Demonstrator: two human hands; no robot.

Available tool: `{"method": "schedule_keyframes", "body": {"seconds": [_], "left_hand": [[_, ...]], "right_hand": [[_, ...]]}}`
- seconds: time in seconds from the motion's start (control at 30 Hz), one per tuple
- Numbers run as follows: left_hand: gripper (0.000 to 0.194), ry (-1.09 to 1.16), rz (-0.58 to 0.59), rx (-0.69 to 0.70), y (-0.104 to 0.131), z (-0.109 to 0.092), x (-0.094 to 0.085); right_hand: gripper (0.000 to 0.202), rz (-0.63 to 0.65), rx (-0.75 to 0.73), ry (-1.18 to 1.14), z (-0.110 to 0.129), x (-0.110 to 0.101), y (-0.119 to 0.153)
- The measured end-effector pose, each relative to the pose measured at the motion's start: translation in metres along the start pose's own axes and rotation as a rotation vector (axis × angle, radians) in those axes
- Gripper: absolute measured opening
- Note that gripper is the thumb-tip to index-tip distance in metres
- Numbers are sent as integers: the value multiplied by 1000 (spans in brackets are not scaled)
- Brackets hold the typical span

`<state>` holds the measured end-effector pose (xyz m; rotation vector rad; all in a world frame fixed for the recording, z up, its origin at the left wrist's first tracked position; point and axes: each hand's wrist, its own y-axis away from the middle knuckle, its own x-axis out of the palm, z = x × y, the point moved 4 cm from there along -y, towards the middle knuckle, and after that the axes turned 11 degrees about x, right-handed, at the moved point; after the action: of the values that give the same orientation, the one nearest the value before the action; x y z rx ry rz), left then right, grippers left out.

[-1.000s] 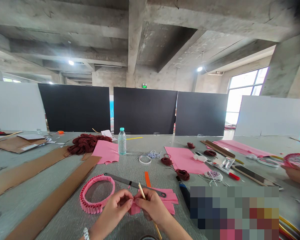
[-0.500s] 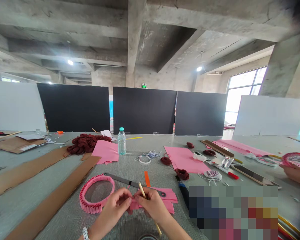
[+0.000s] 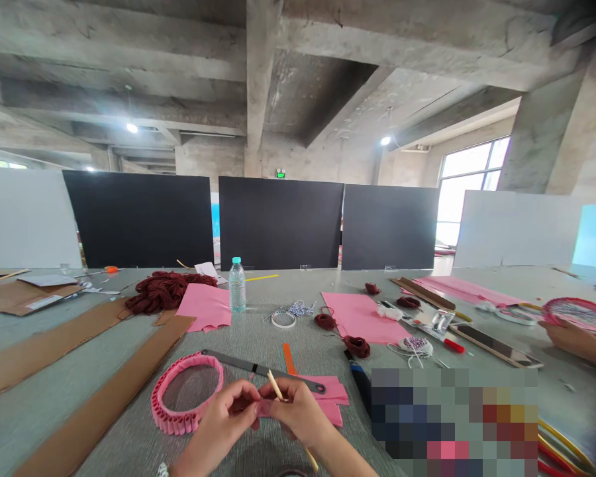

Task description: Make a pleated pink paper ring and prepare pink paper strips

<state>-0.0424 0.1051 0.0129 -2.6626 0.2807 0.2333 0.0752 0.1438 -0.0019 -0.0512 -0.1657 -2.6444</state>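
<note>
My left hand (image 3: 234, 412) and my right hand (image 3: 295, 409) meet fingertip to fingertip above the table, both closed in a pinch. A thin wooden stick (image 3: 274, 384) runs through my right hand, its upper end poking out above the fingers and its lower end below the palm. Whatever lies between the fingertips is hidden. Left of my hands rests a pink pleated ring (image 3: 161, 412). Behind and right of them are stacked pink strips (image 3: 330, 391), partly under a grey metal ruler (image 3: 233, 361). An orange strip (image 3: 289, 358) lies beyond the ruler.
Long cardboard strips (image 3: 114, 387) cover the left side. Farther back stand a water bottle (image 3: 237, 288) and dark red yarn (image 3: 166, 291). Pink sheets (image 3: 362, 315), a white ring (image 3: 283, 320) and a phone (image 3: 496, 344) lie around. Another person's hand (image 3: 571, 341) holds a pink ring at right.
The pink strip that showed between my fingertips is now hidden, and my fingertips have drawn together. The whole view has shifted slightly; the stick remains in my right hand.
</note>
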Motion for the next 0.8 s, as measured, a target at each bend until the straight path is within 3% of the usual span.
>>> {"method": "schedule_keyframes", "body": {"seconds": [0.17, 0.43, 0.63, 0.8], "left_hand": [[9, 46, 24, -26, 1, 2, 2], [8, 1, 28, -41, 1, -2, 1], [11, -7, 50, -38, 2, -3, 2], [6, -79, 21, -40, 2, -5, 2]], "right_hand": [[21, -2, 62, 87, 1, 1, 4], [21, -2, 35, 153, 6, 1, 5], [20, -81, -44, 225, 3, -3, 3], [18, -21, -112, 314, 5, 1, 6]]}}
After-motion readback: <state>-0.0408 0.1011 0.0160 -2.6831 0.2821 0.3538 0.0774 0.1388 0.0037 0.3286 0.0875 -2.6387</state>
